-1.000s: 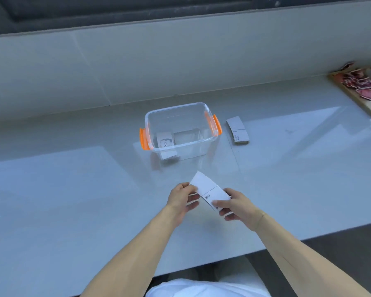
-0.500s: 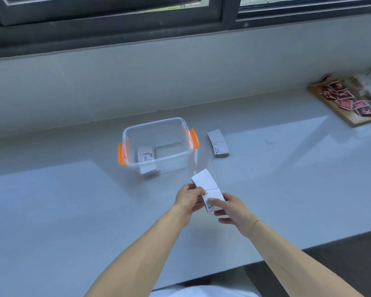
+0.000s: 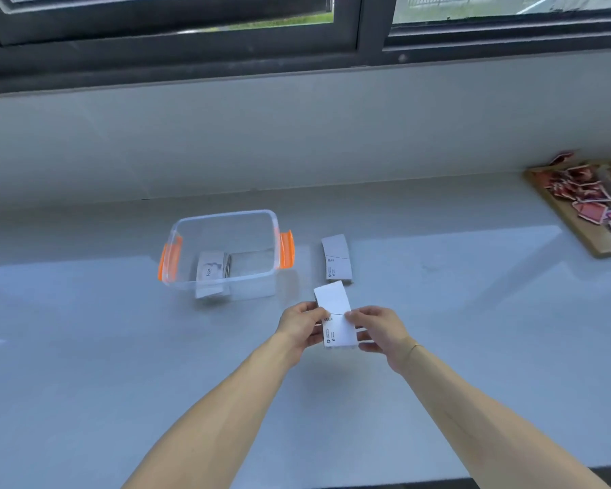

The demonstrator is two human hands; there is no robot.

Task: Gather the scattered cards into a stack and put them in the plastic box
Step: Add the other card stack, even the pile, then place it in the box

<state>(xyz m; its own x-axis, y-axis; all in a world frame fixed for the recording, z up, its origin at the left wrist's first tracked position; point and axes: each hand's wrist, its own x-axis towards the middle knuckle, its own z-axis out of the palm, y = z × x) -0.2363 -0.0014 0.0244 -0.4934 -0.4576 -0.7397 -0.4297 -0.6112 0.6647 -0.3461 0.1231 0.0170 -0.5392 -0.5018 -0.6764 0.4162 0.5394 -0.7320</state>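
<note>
A small stack of white cards (image 3: 334, 317) is held just above the counter between both hands. My left hand (image 3: 301, 326) pinches its left edge and my right hand (image 3: 380, 330) grips its right edge; the top card juts out toward the box. The clear plastic box (image 3: 223, 220) with orange handles stands behind and to the left, with a stack of cards (image 3: 210, 270) lying inside. Another pair of white cards (image 3: 337, 257) lies flat on the counter right of the box.
A wooden board (image 3: 579, 227) covered with several red-backed cards sits at the far right. A pale wall and a dark window frame (image 3: 367, 37) rise behind the grey counter (image 3: 85, 347). The counter's front edge runs along the bottom right.
The cards in my hands have turned from slanted to nearly upright and drawn closer together. My head has tilted up, so box and cards sit lower and the window shows.
</note>
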